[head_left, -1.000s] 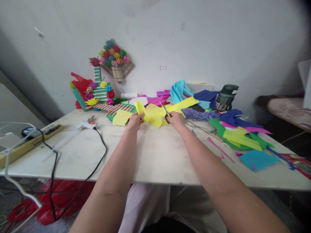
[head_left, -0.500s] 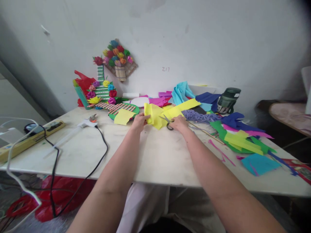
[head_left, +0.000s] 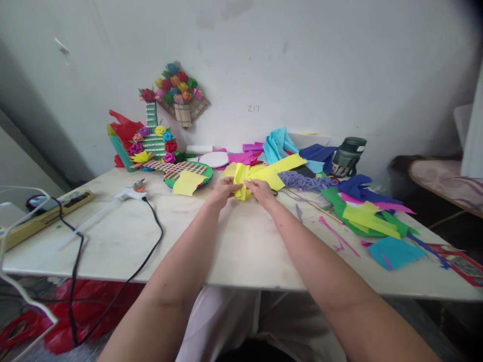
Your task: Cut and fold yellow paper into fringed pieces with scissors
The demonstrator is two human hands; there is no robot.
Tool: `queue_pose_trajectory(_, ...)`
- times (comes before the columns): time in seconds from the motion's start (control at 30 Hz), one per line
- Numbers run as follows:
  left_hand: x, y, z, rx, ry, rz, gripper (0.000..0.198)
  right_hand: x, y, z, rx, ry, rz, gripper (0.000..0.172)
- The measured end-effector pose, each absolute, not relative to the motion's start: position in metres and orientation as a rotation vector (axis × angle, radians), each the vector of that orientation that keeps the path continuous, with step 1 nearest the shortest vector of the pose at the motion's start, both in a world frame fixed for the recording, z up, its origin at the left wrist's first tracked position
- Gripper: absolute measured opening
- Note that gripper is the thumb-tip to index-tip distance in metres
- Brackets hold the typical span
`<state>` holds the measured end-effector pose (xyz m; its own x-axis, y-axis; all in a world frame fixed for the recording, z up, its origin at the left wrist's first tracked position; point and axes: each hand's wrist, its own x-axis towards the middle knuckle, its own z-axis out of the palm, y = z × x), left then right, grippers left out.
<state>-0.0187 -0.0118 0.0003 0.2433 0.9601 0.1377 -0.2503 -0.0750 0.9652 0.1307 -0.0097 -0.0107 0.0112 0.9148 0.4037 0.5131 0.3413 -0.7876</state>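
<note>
Between my two hands is a folded piece of yellow crepe paper (head_left: 241, 182), held just above the table. My left hand (head_left: 223, 191) pinches its left side with thumb and fingers. The fingertips of my right hand (head_left: 261, 191) are closed on its right side. Part of a dark scissors handle (head_left: 274, 192) shows at the right hand; the blades are mostly hidden, and whether the palm holds it I cannot tell. Behind the hands lies a longer yellow crepe strip (head_left: 281, 168). Left of them, a loose yellow sheet (head_left: 188, 183) rests on a green guitar-shaped craft (head_left: 207, 172).
A white glue gun (head_left: 132, 193) with a black cord and a yellow power strip (head_left: 47, 217) are at left. Purple yarn (head_left: 305, 181), coloured paper scraps (head_left: 372, 218), a thin stick (head_left: 317, 205) and a dark green bottle (head_left: 349, 157) occupy the right. Paper-flower crafts (head_left: 154, 138) stand behind.
My right hand has moved left from beside the paper onto it, and the scissors blades have mostly gone from sight. The yellow piece is now folded narrower. The view has shifted slightly.
</note>
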Motion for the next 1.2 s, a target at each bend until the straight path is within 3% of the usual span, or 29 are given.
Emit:
queue_pose_trajectory(0.2, -0.016, -0.013, 0.0, 1.235, 0.861, 1.164, 0.031, 0.133, 0.002, -0.021, -1.237, -1.54, 0.561, 0.024)
queue_pose_trajectory(0.7, -0.021, -0.003, -0.005, 1.135, 0.976, 1.268, 0.042, 0.132, -0.007, -0.013, -1.236, -1.473, 0.618, 0.025)
queue_pose_trajectory(1.2, -0.018, -0.009, -0.001, 1.138, 0.816, 1.272, 0.024, 0.127, -0.014, -0.008, -1.108, -1.289, 0.889, 0.027)
